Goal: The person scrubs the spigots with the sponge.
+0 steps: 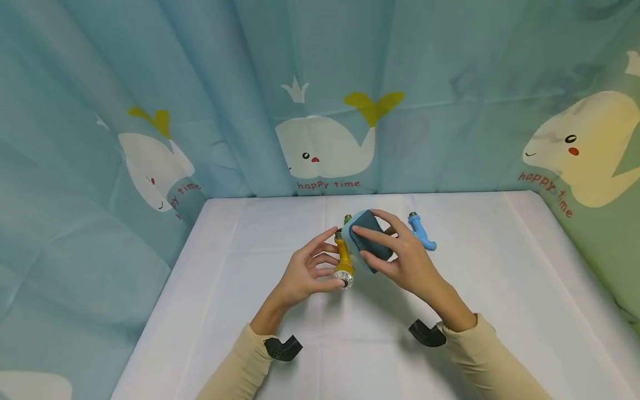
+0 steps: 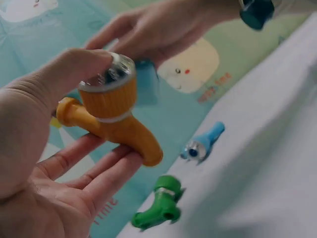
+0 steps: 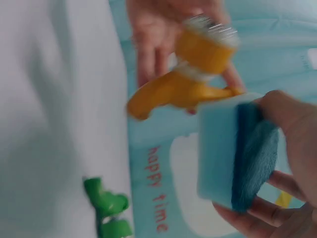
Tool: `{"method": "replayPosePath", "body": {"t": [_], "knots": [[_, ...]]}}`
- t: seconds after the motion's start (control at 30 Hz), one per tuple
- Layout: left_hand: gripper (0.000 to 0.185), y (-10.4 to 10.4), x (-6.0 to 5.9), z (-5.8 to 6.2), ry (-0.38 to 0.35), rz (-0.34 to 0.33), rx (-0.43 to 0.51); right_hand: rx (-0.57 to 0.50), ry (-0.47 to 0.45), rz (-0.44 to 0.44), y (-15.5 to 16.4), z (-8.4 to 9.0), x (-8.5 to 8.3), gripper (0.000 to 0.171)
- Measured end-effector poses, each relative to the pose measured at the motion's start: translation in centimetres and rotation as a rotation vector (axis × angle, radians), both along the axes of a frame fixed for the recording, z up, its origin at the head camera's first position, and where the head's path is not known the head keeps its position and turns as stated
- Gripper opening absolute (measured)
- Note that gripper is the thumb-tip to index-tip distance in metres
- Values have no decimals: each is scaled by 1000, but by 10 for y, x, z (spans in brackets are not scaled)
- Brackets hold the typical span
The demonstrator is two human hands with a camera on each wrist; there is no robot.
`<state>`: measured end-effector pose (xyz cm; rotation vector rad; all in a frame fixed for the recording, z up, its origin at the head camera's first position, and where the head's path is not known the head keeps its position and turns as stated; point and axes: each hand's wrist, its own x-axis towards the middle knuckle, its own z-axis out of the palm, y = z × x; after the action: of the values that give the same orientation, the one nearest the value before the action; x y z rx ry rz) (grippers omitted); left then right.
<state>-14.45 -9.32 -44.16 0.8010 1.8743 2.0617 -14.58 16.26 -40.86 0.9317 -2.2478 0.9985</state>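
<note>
My left hand holds a yellow plastic water tap up over the table. Its thumb presses on the tap's clear, faceted end cap, while the fingers support the body from the other side. A two-layer sponge, pale blue with a dark blue scouring face, is pinched in my right hand between thumb and fingers. In the right wrist view the pale layer of the sponge is right at the tap's narrow threaded end, overlapping it.
A green tap lies on the white-covered table, mostly hidden behind the sponge in the head view. To its right lies a blue tap. A whale-print curtain hangs along the table's back and sides.
</note>
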Motion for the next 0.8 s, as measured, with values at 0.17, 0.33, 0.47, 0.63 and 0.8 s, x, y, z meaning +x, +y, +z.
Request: {"method": "replayPosePath", "body": {"t": [0.17, 0.33, 0.47, 0.63, 0.8], "knots": [[91, 0, 1, 1, 84, 20, -116, 14, -64, 73, 2, 17, -1, 50], [86, 0, 3, 2, 106, 20, -173, 168, -193, 73, 9, 30, -13, 44], [85, 0, 4, 1, 137, 24, -240, 214, -283, 114, 17, 39, -21, 43], [80, 1, 4, 0, 250, 31, -324, 295, -383, 192, 19, 47, -25, 44], [82, 2, 6, -1, 277, 22, -346, 306, -374, 134, 21, 48, -24, 43]]}}
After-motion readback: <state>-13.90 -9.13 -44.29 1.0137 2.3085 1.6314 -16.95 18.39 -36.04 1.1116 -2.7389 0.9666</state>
